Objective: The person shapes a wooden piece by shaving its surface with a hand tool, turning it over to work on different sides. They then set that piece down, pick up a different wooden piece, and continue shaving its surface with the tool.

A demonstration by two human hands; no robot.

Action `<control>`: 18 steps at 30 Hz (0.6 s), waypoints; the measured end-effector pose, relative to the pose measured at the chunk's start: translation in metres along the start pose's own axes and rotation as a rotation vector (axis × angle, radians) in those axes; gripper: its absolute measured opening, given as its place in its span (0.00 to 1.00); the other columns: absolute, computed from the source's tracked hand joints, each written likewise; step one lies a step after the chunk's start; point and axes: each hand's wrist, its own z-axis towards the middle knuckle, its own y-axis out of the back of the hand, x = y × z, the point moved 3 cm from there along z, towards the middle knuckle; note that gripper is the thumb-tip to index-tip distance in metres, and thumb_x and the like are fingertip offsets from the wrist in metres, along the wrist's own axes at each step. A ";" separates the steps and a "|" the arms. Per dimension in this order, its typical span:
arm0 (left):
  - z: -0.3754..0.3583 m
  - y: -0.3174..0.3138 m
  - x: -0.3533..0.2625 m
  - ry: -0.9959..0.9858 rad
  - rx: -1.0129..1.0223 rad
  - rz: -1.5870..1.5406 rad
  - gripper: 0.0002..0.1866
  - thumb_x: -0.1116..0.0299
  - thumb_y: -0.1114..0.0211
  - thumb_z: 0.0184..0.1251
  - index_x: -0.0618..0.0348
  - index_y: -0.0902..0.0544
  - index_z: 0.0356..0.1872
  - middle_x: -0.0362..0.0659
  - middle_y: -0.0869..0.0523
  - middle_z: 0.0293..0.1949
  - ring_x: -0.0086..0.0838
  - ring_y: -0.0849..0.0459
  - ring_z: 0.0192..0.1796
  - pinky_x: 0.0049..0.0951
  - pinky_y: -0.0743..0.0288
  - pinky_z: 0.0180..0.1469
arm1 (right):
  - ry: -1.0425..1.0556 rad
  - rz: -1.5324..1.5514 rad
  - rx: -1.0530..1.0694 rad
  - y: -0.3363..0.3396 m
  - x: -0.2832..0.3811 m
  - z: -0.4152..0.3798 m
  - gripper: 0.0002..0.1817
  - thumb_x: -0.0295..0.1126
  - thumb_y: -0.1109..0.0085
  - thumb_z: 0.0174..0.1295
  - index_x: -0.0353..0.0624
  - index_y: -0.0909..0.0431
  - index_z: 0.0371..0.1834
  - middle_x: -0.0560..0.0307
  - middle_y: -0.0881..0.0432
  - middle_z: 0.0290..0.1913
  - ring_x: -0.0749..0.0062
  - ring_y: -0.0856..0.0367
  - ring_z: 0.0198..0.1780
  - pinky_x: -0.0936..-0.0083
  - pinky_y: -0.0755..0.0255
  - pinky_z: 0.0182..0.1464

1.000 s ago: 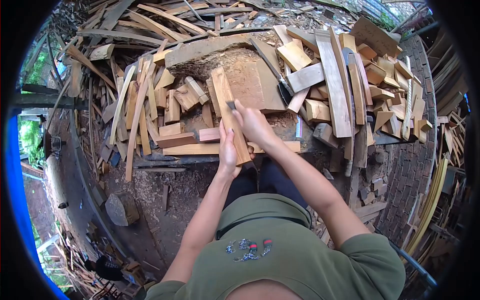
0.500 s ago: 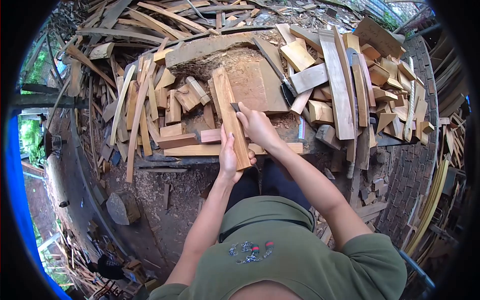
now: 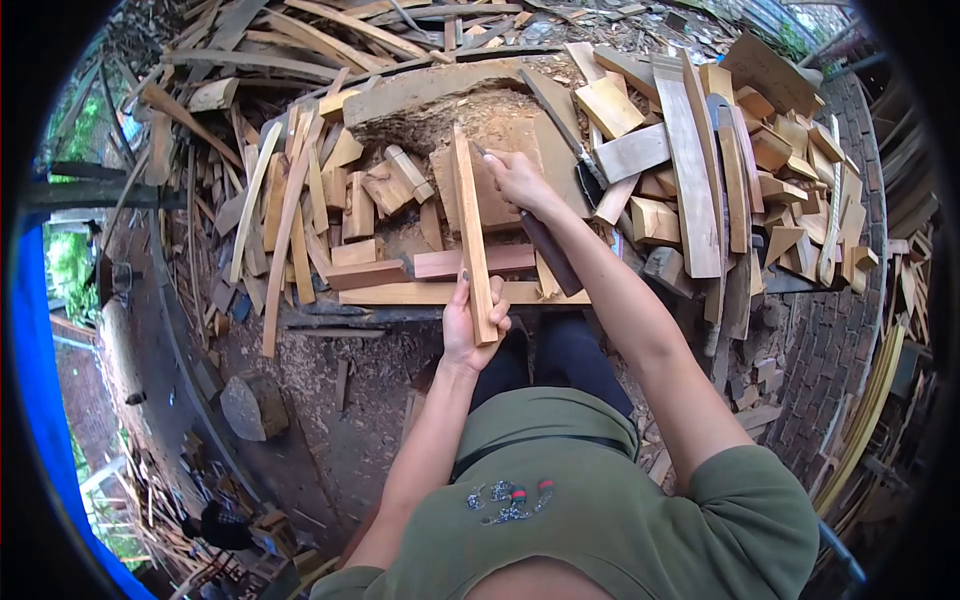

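Observation:
My left hand (image 3: pixel 474 325) is wrapped round the near end of a long wooden strip (image 3: pixel 470 235). The strip points away from me, a narrow side turned up, its far end over a big wooden block (image 3: pixel 515 160). Just right of that far end, my right hand (image 3: pixel 522 183) is closed on a long-handled knife (image 3: pixel 548 252). Its dark tip shows past my fingers, a small gap from the strip, and its dark brown handle runs back under my forearm. A reddish wood piece (image 3: pixel 440 264) and a pale plank (image 3: pixel 410 295) lie beneath the strip.
Wood offcuts (image 3: pixel 385 190) crowd the bench left of the block. More blocks and long boards (image 3: pixel 688 170) are heaped on the right. A dark-bladed tool (image 3: pixel 585 165) leans by the block. A log stump (image 3: pixel 253 407) stands on the ground at left.
The strip has rolled from its broad face to a narrow side and stands more upright in view. My right hand has moved up and away, taking the knife tip off the wood.

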 end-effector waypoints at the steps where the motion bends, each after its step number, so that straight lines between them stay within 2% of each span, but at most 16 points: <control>1: 0.000 -0.001 0.002 -0.008 -0.001 -0.010 0.16 0.53 0.61 0.79 0.52 0.31 0.50 0.44 0.31 0.30 0.26 0.28 0.22 0.26 0.23 0.23 | -0.002 -0.009 0.010 -0.001 0.004 -0.004 0.19 0.44 0.58 0.73 0.43 0.23 0.53 0.68 0.37 0.18 0.80 0.31 0.17 0.79 0.31 0.17; 3: -0.001 -0.003 0.003 -0.048 -0.070 0.205 0.17 0.53 0.62 0.79 0.45 0.33 0.59 0.44 0.30 0.29 0.27 0.26 0.23 0.27 0.24 0.23 | 0.046 -0.100 0.023 -0.002 0.011 -0.010 0.19 0.43 0.57 0.72 0.42 0.25 0.54 0.60 0.29 0.18 0.72 0.24 0.19 0.72 0.27 0.21; 4: -0.002 0.002 0.000 0.004 -0.100 0.266 0.19 0.53 0.62 0.79 0.35 0.41 0.67 0.43 0.28 0.29 0.28 0.25 0.23 0.28 0.25 0.22 | 0.047 -0.102 0.026 -0.005 0.008 -0.007 0.19 0.43 0.57 0.72 0.42 0.25 0.54 0.60 0.29 0.18 0.72 0.24 0.19 0.72 0.27 0.21; 6: -0.004 -0.002 -0.003 -0.009 -0.149 0.372 0.20 0.53 0.62 0.79 0.33 0.43 0.69 0.43 0.28 0.30 0.28 0.25 0.23 0.28 0.26 0.21 | 0.270 -0.395 -0.191 -0.007 0.013 -0.001 0.19 0.40 0.55 0.71 0.41 0.28 0.57 0.44 0.19 0.25 0.53 0.17 0.27 0.60 0.24 0.30; 7: -0.005 -0.004 -0.005 -0.018 -0.201 0.477 0.22 0.53 0.62 0.79 0.32 0.46 0.71 0.42 0.27 0.30 0.28 0.25 0.22 0.27 0.27 0.20 | 0.274 -0.393 -0.188 -0.009 0.013 -0.002 0.19 0.40 0.55 0.71 0.41 0.28 0.57 0.44 0.19 0.25 0.53 0.17 0.27 0.60 0.24 0.30; 8: -0.006 -0.006 -0.005 -0.021 -0.204 0.476 0.22 0.53 0.62 0.79 0.32 0.46 0.71 0.42 0.27 0.30 0.28 0.25 0.22 0.27 0.27 0.20 | 0.339 -0.459 -0.216 -0.011 0.013 -0.007 0.16 0.38 0.54 0.69 0.39 0.27 0.51 0.39 0.19 0.28 0.45 0.18 0.31 0.54 0.25 0.35; 9: -0.004 -0.009 -0.005 -0.026 -0.210 0.491 0.23 0.53 0.62 0.79 0.32 0.50 0.72 0.43 0.27 0.29 0.28 0.25 0.21 0.28 0.26 0.20 | 0.404 -0.528 -0.247 -0.011 0.016 -0.015 0.13 0.35 0.53 0.68 0.37 0.25 0.45 0.34 0.19 0.31 0.37 0.20 0.36 0.49 0.26 0.39; 10: -0.002 -0.011 -0.003 -0.028 -0.211 0.504 0.25 0.54 0.63 0.79 0.32 0.54 0.73 0.44 0.27 0.27 0.29 0.24 0.20 0.30 0.25 0.20 | 0.404 -0.533 -0.249 -0.012 0.016 -0.027 0.13 0.35 0.53 0.68 0.37 0.25 0.45 0.34 0.19 0.31 0.37 0.20 0.36 0.49 0.26 0.39; 13: 0.002 -0.018 0.002 -0.057 -0.207 0.578 0.26 0.54 0.62 0.79 0.33 0.56 0.73 0.45 0.27 0.26 0.29 0.24 0.20 0.29 0.25 0.19 | 0.352 -0.523 -0.234 -0.011 0.011 -0.062 0.13 0.35 0.52 0.67 0.35 0.26 0.45 0.34 0.19 0.30 0.38 0.19 0.36 0.50 0.25 0.40; 15: 0.004 -0.019 0.008 -0.050 -0.214 0.618 0.26 0.53 0.62 0.79 0.31 0.57 0.73 0.44 0.27 0.27 0.28 0.25 0.20 0.28 0.25 0.20 | 0.322 -0.436 -0.209 -0.009 0.003 -0.077 0.17 0.35 0.52 0.68 0.39 0.26 0.55 0.30 0.20 0.34 0.36 0.20 0.41 0.50 0.29 0.44; 16: 0.005 -0.020 0.010 -0.045 -0.217 0.673 0.26 0.53 0.63 0.79 0.30 0.57 0.73 0.44 0.27 0.29 0.28 0.25 0.20 0.28 0.24 0.21 | 0.322 -0.435 -0.230 -0.009 0.002 -0.075 0.15 0.34 0.53 0.69 0.38 0.25 0.53 0.31 0.20 0.34 0.37 0.20 0.41 0.49 0.29 0.44; 18: 0.008 -0.021 0.013 -0.059 -0.231 0.736 0.26 0.53 0.62 0.79 0.30 0.58 0.73 0.45 0.27 0.28 0.28 0.25 0.20 0.28 0.24 0.20 | 0.293 -0.438 -0.235 -0.006 0.008 -0.056 0.16 0.34 0.53 0.69 0.38 0.25 0.54 0.31 0.20 0.35 0.37 0.21 0.42 0.49 0.29 0.44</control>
